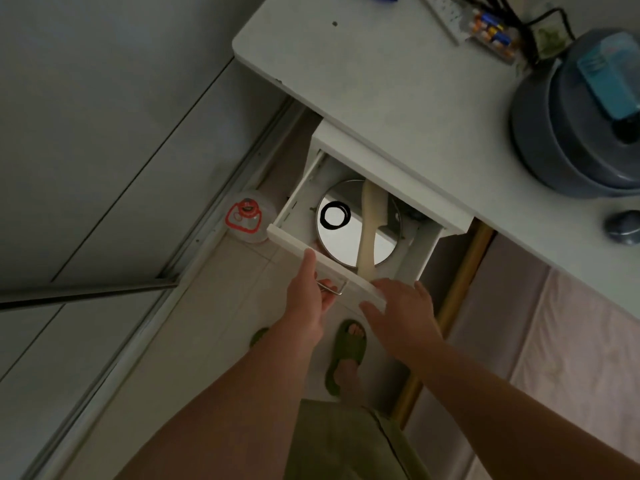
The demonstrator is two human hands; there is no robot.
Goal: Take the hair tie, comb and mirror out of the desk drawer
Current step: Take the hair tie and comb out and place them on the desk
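While the left hand point(311, 296) grips the drawer point(325, 261) handle, the right hand point(401, 313) hovers spread. Lift the hair tie point(334, 215) first, off the mirror point(346, 233), clear of the comb point(370, 223).

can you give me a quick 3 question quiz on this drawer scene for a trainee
1. True or false: the hair tie lies on the mirror.
2. What is the left hand gripping? A) the comb B) the drawer handle C) the mirror
3. Fill in: the cream comb lies across the ____.

Key
1. True: the black loop sits on the round mirror's face in the open drawer.
2. B: its fingers curl around the metal drawer handle; the right hand is open at the drawer's front edge, holding nothing.
3. mirror
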